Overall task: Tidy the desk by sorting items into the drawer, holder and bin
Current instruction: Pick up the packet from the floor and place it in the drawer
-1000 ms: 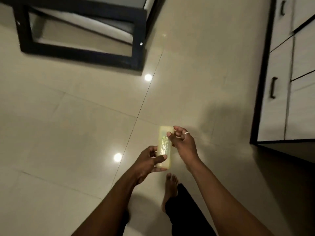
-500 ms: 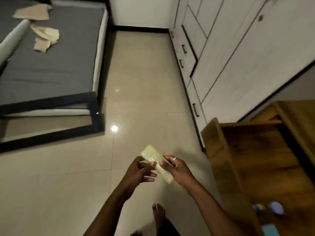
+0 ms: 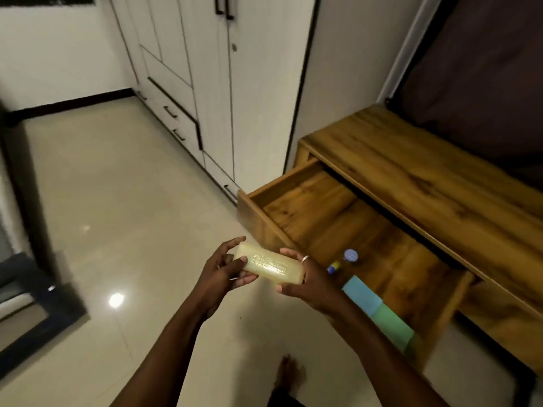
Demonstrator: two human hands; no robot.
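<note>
The yellow case [image 3: 269,265] moved beside drawer [image 3: 323,221] (grip: left hand [image 3: 219,274], right hand [image 3: 311,284] holding it).

One view: head-worn cam, wide-angle, verticals bowed at edges. Faces fwd and steeply down. At centre frame, near lens: left hand [image 3: 219,274] and right hand [image 3: 311,284], both gripping yellow box [image 3: 270,265]. To right, open drawer [image 3: 323,218]; to left, floor [image 3: 117,201]; across top, wardrobe [image 3: 258,83]; at btm edge, person's foot [image 3: 289,374].
</note>
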